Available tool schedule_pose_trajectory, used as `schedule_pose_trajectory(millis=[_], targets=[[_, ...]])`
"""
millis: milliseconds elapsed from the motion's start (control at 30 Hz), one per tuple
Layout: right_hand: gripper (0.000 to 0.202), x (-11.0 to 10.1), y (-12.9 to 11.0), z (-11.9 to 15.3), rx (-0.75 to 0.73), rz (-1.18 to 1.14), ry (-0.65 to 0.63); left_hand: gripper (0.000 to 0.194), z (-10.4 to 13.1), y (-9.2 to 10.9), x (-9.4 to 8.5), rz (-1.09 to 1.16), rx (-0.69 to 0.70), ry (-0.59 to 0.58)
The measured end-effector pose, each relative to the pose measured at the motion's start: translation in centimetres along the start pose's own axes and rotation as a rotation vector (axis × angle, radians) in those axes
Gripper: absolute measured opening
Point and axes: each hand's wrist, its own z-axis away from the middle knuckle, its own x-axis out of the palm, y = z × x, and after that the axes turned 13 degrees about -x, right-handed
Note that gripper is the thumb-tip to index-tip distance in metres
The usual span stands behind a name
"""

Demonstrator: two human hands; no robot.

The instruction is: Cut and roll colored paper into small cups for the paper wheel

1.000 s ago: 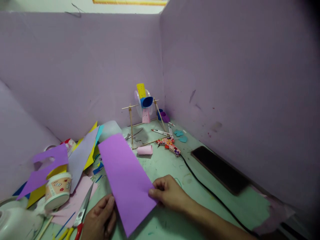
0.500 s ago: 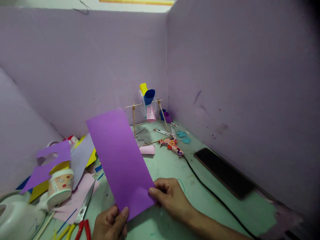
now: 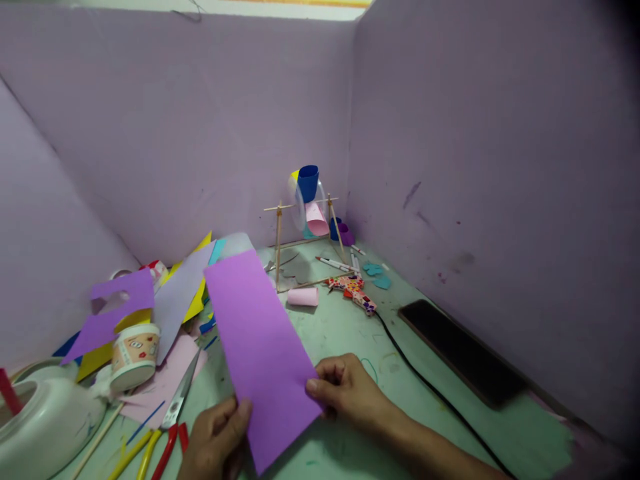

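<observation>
A long purple paper sheet (image 3: pixel 265 353) is held up over the table, tilted, its far end leaning left. My right hand (image 3: pixel 350 393) pinches its right edge near the lower corner, thumb on top. At the lower left edge of the sheet, my left hand (image 3: pixel 217 437) grips with the thumb in front; its fingers are partly hidden. Scissors with red handles (image 3: pixel 177 410) lie beside my left hand. Beyond the sheet stands a stick frame (image 3: pixel 279 247) carrying a wheel with a blue paper cup (image 3: pixel 309 183) and a pink one (image 3: pixel 317 219).
A patterned glue gun (image 3: pixel 353 290) with a black cable and a dark phone (image 3: pixel 460 350) lie on the right. A pink paper roll (image 3: pixel 303 297) is near the frame. At left are paper scraps, a paper cup (image 3: pixel 135 357) and a white pot (image 3: pixel 47 423).
The purple sheet's far end has dipped lower, and my left hand has moved up its left edge. The wheel has turned, and the view has shifted slightly left.
</observation>
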Motion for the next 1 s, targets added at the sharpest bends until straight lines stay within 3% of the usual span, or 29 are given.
schedule_pose_trajectory(millis=[100,200,333,500,733,1000], targets=[[0.028,0.5,0.1,0.2,0.034,-0.003,-0.102,0.037,-0.6,0.4,-0.5,0.242,-0.043,0.108],[0.031,0.7,0.0,0.3,0.048,-0.011,-0.137,0.048,-1.3,0.3,-0.8,0.411,-0.105,0.064],[0.033,0.3,-0.1,0.2,0.058,-0.006,-0.115,0.04,-1.3,0.1,-0.7,0.402,-0.102,0.033],[0.03,-0.2,-0.1,0.1,0.047,-0.011,-0.059,0.036,-0.9,0.6,-0.5,0.429,0.015,0.075],[0.029,0.1,-0.3,0.2,0.047,0.001,-0.139,0.04,-1.6,0.5,-1.0,0.464,0.047,0.186],[0.026,-0.1,0.0,0.1,0.04,0.037,-0.092,0.036,-1.5,0.3,-1.0,0.485,0.057,0.11]])
